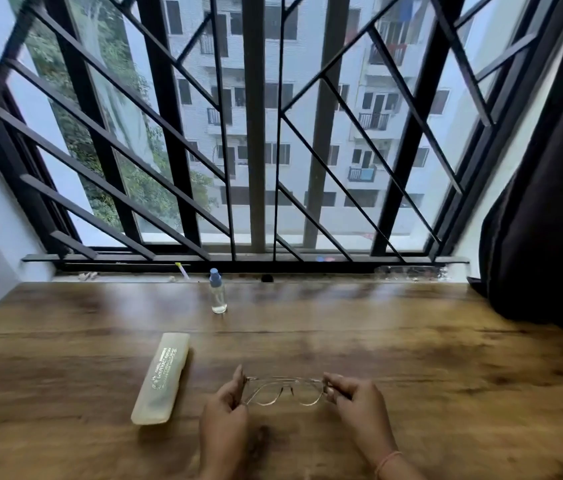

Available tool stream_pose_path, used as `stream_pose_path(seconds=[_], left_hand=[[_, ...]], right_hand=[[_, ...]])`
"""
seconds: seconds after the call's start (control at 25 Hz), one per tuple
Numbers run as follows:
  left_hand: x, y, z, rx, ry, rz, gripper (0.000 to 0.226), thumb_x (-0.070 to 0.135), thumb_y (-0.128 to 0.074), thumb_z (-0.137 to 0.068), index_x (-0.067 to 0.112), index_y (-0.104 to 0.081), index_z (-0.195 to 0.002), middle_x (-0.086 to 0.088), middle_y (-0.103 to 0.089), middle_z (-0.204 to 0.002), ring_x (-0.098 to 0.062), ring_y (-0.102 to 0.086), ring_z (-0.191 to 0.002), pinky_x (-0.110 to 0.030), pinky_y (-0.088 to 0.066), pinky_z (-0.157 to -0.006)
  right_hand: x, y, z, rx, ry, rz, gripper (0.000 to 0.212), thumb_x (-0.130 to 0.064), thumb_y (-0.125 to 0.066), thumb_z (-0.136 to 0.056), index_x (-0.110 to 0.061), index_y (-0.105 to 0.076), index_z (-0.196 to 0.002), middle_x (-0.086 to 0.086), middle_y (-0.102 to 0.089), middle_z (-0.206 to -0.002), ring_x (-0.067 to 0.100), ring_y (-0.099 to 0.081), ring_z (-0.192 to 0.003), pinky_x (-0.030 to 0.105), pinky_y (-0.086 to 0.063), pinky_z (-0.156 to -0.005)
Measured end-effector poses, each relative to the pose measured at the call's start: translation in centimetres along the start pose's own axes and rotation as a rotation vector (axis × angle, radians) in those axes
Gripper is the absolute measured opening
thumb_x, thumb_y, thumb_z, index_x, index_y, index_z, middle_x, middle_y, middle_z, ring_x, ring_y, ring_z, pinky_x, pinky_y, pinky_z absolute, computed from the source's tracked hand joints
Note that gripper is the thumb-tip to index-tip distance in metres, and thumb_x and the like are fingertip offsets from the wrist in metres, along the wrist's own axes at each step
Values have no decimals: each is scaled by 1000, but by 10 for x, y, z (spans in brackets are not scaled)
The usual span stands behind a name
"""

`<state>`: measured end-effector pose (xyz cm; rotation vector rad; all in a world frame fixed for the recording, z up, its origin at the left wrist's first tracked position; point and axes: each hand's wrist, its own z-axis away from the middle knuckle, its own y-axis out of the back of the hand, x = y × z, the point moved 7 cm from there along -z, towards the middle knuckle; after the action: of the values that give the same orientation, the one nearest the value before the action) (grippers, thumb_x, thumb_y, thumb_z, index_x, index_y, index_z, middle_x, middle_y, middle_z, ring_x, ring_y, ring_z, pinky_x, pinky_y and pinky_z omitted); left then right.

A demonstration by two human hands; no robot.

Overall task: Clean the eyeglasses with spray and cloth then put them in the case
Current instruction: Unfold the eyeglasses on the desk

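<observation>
The eyeglasses (285, 391) are being pinched at both ends by fingers of the left hand (224, 414) and right hand (356, 403), likely to avoid smudging. The case (164, 375) is being kept alongside.

Both hands hold the eyeglasses (285, 391) above the desk (429, 358): left hand (226, 407) and right hand (356, 398) pinch the frame's ends. The case (162, 377) lies to the left, the spray bottle (218, 291) stands behind it.

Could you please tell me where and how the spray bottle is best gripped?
Grip the spray bottle round its clear body, below the blue cap, coming from the near side: it stands upright with the window sill behind it. The left hand and right hand hold the eyeglasses, so free one first.
</observation>
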<state>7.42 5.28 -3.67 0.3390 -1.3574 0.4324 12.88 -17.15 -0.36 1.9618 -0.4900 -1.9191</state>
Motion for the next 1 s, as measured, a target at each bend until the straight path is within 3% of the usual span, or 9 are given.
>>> stream_pose_path(seconds=[0.08, 0.2, 0.28, 0.36, 0.44, 0.6, 0.72, 0.84, 1.0], left_hand=[[0, -4, 3, -11, -17, -103, 58, -8, -51, -63, 14, -63, -115, -5, -67, -112, 10, -62, -87, -24, -47, -89], [4, -7, 4, -4, -46, -185, 45, -15, -61, -72, 14, -69, -105, -2, -72, -98, 18, -59, -74, -3, -44, -77], [1, -7, 1, -23, -42, -178, 46, -15, -63, -72, 21, -71, -100, 0, -73, -93, 10, -63, -77, -11, -48, -81], [-2, -3, -1, -19, -18, -149, 47, -14, -66, -71, 27, -71, -93, 7, -74, -86, -3, -67, -83, -25, -50, -88], [-1, -3, 2, -14, -28, -167, 43, -11, -68, -71, 28, -73, -88, 15, -73, -78, -2, -66, -79, -26, -52, -83], [-4, -3, 4, 14, -47, -180, 48, -4, -69, -71, 44, -72, -72, 2, -75, -77, -6, -60, -66, -32, -49, -69], [-5, -3, 2, 28, -42, -198, 46, -5, -68, -71, 40, -73, -66, 3, -73, -65, -7, -58, -56, -27, -48, -59], [-5, -3, 0, 38, -12, -176, 38, -8, -67, -70, 29, -73, -63, 6, -69, -55, -10, -56, -48, -19, -46, -52], [-10, -2, -1, 18, 22, -151, 27, -7, -67, -70, 18, -76, -72, 1, -68, -54, -13, -58, -49, -24, -46, -56]], right_hand=[[20, 9, 2, 55, -39, -27, 23, 7, -67, -73, -6, -74, -91, 9, -73, -94, -27, -53, -68, -6, -38, -70], [32, 16, 5, 97, -72, -75, 28, 10, -68, -70, -14, -76, -81, 6, -74, -86, -25, -54, -66, -3, -40, -68], [32, 18, 8, 100, -73, -92, 28, 11, -68, -69, -14, -75, -80, 1, -72, -81, -24, -56, -65, -3, -41, -67], [33, 18, 9, 101, -78, -105, 39, 12, -69, -67, -27, -74, -69, -11, -70, -75, -21, -58, -65, -1, -43, -67], [37, 19, 10, 123, -57, -106, 50, 12, -70, -65, -38, -68, -59, -24, -66, -62, -16, -61, -68, 3, -46, -69], [34, 19, 13, 152, 22, -46, 46, 12, -72, -63, -32, -72, -74, -37, -60, -59, -18, -60, -77, 1, -43, -73], [32, 19, 13, 178, 69, -42, 36, 16, -68, -64, -13, -76, -83, -27, -65, -68, -23, -57, -77, -2, -40, -74], [28, 19, 14, 183, 109, -48, 35, 17, -67, -65, -11, -76, -85, -6, -70, -84, -24, -56, -77, -2, -41, -74], [26, 21, 17, 208, 132, -55, 34, 16, -68, -64, -11, -76, -84, -4, -71, -84, -22, -57, -78, -2, -41, -74]])
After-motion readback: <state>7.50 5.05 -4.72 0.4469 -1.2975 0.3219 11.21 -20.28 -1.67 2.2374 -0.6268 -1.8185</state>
